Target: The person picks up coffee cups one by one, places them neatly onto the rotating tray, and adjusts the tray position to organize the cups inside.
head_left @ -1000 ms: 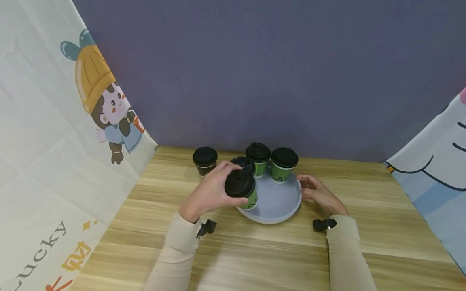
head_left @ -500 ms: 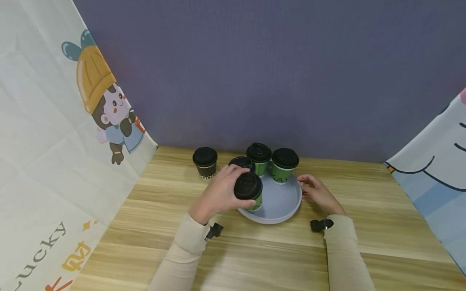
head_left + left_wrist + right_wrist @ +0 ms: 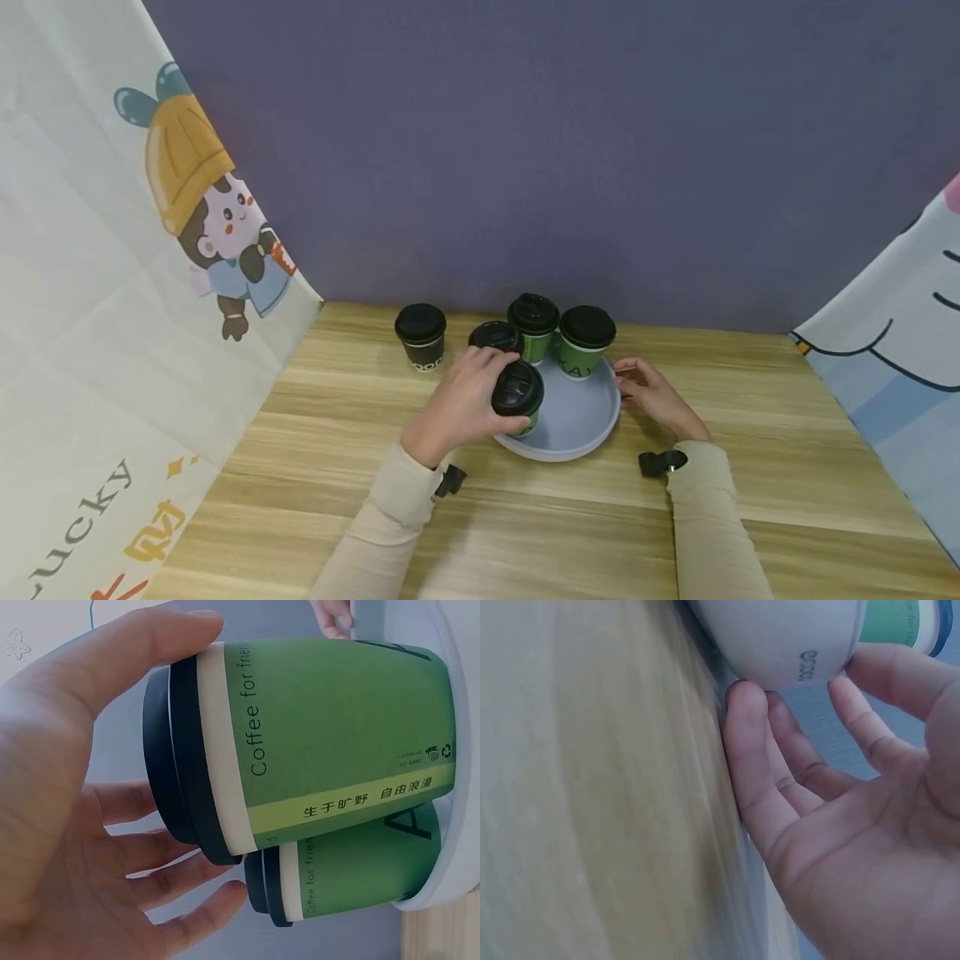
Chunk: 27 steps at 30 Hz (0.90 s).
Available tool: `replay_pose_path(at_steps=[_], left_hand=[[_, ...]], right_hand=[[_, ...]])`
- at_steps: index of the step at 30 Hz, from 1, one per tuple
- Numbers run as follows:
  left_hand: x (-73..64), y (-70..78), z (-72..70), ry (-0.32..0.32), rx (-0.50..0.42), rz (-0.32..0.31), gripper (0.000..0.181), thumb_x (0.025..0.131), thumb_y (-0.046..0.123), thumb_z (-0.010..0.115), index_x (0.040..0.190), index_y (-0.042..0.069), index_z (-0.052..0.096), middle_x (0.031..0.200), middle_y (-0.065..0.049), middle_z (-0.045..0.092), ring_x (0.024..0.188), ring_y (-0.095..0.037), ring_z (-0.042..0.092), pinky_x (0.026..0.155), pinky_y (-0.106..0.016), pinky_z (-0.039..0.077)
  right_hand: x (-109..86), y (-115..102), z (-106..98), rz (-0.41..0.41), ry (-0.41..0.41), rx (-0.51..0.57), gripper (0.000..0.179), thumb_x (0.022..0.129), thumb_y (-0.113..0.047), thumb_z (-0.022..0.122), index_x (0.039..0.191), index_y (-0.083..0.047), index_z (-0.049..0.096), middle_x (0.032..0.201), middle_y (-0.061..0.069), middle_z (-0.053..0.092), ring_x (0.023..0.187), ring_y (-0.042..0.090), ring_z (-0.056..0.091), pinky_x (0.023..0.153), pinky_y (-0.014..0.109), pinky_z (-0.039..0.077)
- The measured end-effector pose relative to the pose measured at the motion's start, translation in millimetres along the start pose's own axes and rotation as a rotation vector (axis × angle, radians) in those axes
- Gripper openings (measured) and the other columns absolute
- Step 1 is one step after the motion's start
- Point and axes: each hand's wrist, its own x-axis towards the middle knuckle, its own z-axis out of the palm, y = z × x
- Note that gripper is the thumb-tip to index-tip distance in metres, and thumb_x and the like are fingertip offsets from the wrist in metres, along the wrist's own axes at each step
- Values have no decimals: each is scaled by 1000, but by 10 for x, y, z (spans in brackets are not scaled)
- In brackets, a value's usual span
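Note:
In the head view my left hand (image 3: 461,404) holds a green paper coffee cup (image 3: 517,390) by its black lid, at the front left of a round pale tray (image 3: 558,454). The left wrist view shows the thumb at the lid's edge and the fingers round its far side; the cup's base (image 3: 439,727) is down inside the tray wall. My right hand (image 3: 660,404) holds the tray's right side. In the right wrist view its thumb is on the rim and its other fingertips (image 3: 746,701) are low against the tray wall (image 3: 787,637).
Other lidded green cups stand in the tray: one cup (image 3: 587,342) at right, one cup (image 3: 534,321) at the back, and another, its lid (image 3: 497,335) showing behind my left hand. A black cup (image 3: 422,337) stands on the wooden table (image 3: 525,533), left of the tray.
My left hand has moved right and slightly toward me with the green cup, further into the tray. The right hand stays at the tray's side, almost unmoved.

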Motion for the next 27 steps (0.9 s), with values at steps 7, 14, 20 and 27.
replay_pose_path(at_steps=[7,14,20,27], left_hand=[[-99,5,28,-6,38,16,91,73,54,89,146,11,55,135,-10,62,121,-29,54,109,-62,40],[-169,-27,45,-17,45,5,91,75,53,87,148,13,52,138,-10,60,124,-29,53,112,-67,35],[-185,-38,36,-11,36,-3,87,78,49,86,149,13,51,141,-10,59,128,-31,52,114,-70,32],[-210,-63,20,-21,43,-12,84,82,51,83,150,14,50,144,-9,56,132,-31,51,114,-68,33]], right_hand=[[-135,-2,116,-2,-7,49,41,107,-13,53,141,4,37,132,27,50,98,7,65,83,28,59],[-231,-16,195,1,-7,71,45,103,-5,52,142,8,34,132,32,47,97,7,63,82,27,59],[-242,-55,221,14,-7,70,48,103,-7,55,143,8,33,137,36,43,98,8,63,82,27,59],[-255,-61,242,22,-21,63,51,103,-8,56,145,8,32,141,36,42,101,6,63,84,26,58]])
